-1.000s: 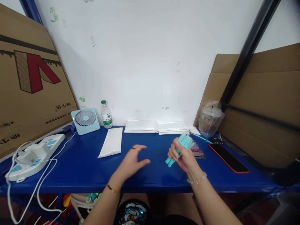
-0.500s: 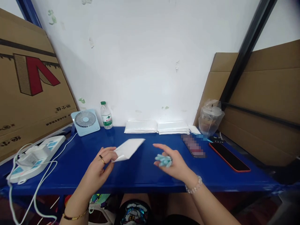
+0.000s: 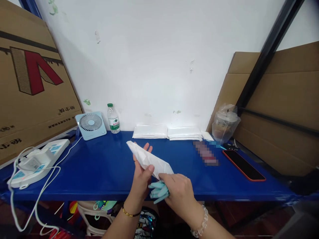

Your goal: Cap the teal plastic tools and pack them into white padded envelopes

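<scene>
A flat white sleeve [image 3: 149, 159], which looks like paper or thin plastic, is held at a slant over the table's front part. My left hand [image 3: 142, 176] supports it from below, its thumb pressed on top and some fingers showing behind. In my right hand [image 3: 179, 189] is a bundle of slim light-blue pieces [image 3: 159, 191] with tapered ends; their exact kind cannot be made out. The right fingers are also at the sleeve's lower right end, touching it. Whether any blue piece is inside the sleeve is hidden.
Two white stacks [image 3: 151, 131] of similar sleeves lie along the wall. On the blue table [image 3: 99, 169] are a fan [image 3: 91, 124], a water bottle [image 3: 113, 119], a power strip [image 3: 47, 166] with cables, a phone [image 3: 243, 166] and a bagged cup [image 3: 225, 124]. Cardboard [image 3: 281, 109] borders the right.
My hands have come together at the middle. The sleeve has turned in my left hand and moved right, and my right hand has brought the light-blue pieces left and down to its end.
</scene>
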`<action>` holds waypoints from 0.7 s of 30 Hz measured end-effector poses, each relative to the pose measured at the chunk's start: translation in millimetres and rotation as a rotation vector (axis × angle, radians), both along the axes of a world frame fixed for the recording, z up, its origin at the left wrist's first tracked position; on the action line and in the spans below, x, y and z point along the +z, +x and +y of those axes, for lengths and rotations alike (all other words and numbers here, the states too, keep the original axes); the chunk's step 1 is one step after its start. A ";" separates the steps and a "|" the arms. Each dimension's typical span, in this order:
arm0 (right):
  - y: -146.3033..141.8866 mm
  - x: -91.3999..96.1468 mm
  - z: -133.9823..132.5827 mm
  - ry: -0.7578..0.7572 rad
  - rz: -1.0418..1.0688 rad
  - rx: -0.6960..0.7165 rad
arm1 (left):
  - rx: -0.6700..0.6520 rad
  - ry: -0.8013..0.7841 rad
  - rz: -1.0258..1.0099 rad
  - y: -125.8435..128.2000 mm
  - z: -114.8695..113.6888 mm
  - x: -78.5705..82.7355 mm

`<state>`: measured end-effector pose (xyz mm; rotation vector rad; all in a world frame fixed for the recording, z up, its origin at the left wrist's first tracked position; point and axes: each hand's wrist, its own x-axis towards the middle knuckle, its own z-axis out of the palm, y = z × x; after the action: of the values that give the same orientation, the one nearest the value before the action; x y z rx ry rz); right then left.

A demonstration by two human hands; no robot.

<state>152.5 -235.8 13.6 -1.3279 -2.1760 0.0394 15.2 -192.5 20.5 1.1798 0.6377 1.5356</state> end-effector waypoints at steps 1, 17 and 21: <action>1.5 3.4 -2.2 -0.056 0.065 0.044 | 0.002 -0.028 -0.027 1.9 2.6 0.6; 34.8 107.1 52.6 -0.563 1.457 0.262 | -1.083 -0.377 -0.115 30.4 -6.6 -12.8; 32.8 83.3 47.7 -0.872 1.369 0.255 | -1.204 -0.475 -0.173 37.4 -11.5 -26.4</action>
<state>185.3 -188.1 96.9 -0.8478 -1.0367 1.6057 52.6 -204.0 -5.9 0.7713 0.0721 0.4066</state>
